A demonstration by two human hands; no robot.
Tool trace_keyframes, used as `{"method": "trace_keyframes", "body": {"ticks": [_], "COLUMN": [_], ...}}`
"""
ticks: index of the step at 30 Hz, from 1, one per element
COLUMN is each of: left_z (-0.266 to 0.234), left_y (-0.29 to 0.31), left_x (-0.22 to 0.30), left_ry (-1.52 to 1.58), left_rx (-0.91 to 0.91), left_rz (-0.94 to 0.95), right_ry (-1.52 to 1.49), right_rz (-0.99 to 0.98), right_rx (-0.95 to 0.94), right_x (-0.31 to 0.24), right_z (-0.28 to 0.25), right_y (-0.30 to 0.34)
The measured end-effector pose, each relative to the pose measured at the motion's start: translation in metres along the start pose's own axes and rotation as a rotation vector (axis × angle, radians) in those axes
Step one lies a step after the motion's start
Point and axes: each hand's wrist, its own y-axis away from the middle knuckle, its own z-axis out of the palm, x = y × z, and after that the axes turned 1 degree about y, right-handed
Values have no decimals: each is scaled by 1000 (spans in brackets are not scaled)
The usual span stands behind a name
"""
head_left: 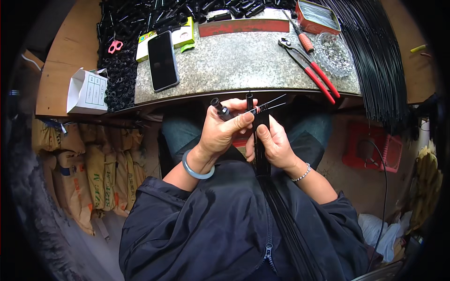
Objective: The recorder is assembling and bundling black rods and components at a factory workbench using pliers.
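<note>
My left hand (220, 124) is closed around a short black tubular part (217, 104) with a flared collar, its hollow end pointing up. Between that hand's thumb and fingers, several thin wire pins (272, 104) stick out to the right. Just beside the thumb stands the end of a slim black tube (249, 99); which hand bears it I cannot tell. My right hand (277, 145) is closed on a bundle of thin black rods (290, 225), which runs down over my lap. The two hands nearly touch, in front of the table edge.
On the grey tabletop (215, 65) lie a phone (163, 61), red-handled pliers (311, 70), a screwdriver (304, 40) and a glass dish (333, 54). A red tin (318, 16) holds thin wires. Black parts heap at the back and left; long black rods (375, 61) hang over the right edge.
</note>
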Motion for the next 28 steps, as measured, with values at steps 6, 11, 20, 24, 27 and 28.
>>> {"method": "trace_keyframes", "body": {"ticks": [6,11,20,24,27,28], "left_z": [-3,-12,-10,-12,-21,-22], "left_y": [0,-10,-6,-8,-10,-9], "left_x": [-1,-5,5,-1,-3,-2], "left_ry": [-11,92,-2,76,69,28], "left_rx": [-26,-49,-118,-52,-98,-115], "left_rz": [-29,-122,-164,-145,-121,-115], "right_ry": [-5,41,-23,-21,-17,-20], "right_rz": [5,20,79,80,64,49], "right_rx": [-25,12,-93,-90,-107,-115], "right_x": [1,2,1,8,16,17], "right_z": [-4,-3,-8,-12,-16,-16], "right_y": [1,1,0,-3,-2,-2]}}
